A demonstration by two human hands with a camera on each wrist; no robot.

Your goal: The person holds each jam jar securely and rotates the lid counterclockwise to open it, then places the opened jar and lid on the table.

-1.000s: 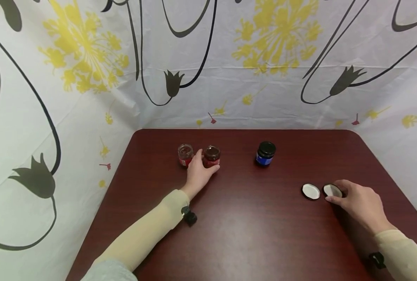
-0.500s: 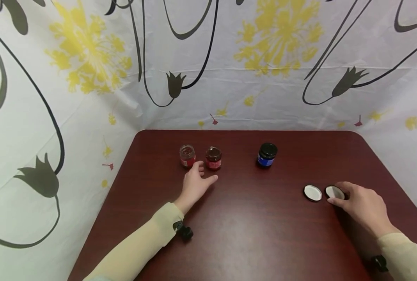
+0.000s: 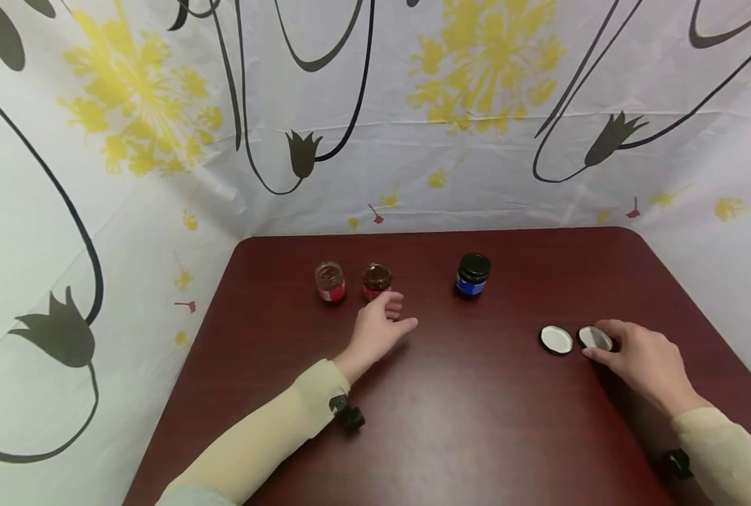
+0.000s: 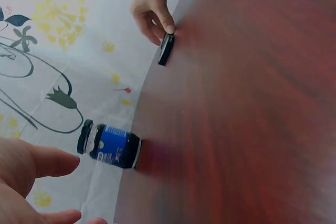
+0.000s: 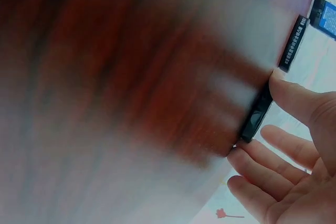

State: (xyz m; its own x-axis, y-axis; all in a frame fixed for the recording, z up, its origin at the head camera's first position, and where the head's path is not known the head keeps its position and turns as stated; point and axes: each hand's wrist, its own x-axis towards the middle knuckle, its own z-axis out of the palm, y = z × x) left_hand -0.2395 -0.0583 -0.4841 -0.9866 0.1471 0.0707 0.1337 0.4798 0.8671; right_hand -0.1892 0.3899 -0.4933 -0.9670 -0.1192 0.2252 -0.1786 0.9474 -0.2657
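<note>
My left hand (image 3: 378, 334) hovers just in front of a lidless jar with a red label (image 3: 376, 278), holding nothing, thumb and fingers apart. Its fingertips hide part of that label. To the left stands another lidless jar, clear with a red label (image 3: 330, 284). At the right, my right hand (image 3: 647, 362) pinches the edges of a black-rimmed lid (image 3: 595, 339), white inside facing up; thumb and fingertips hold opposite edges in the right wrist view. Beside it lies a second such lid (image 3: 556, 340). The left wrist view shows the blue-labelled jar (image 4: 111, 145) beyond my left thumb.
That blue-labelled jar (image 3: 473, 275) stands toward the back of the dark red table (image 3: 451, 422) with its black lid on. A white cloth (image 3: 350, 105) with yellow and grey flower prints hangs behind and along both sides of the table.
My left hand has let go of the right-hand red-labelled jar, drawn back toward me and then shifted right. My right hand stays at the same lid. The view has swayed slightly.
</note>
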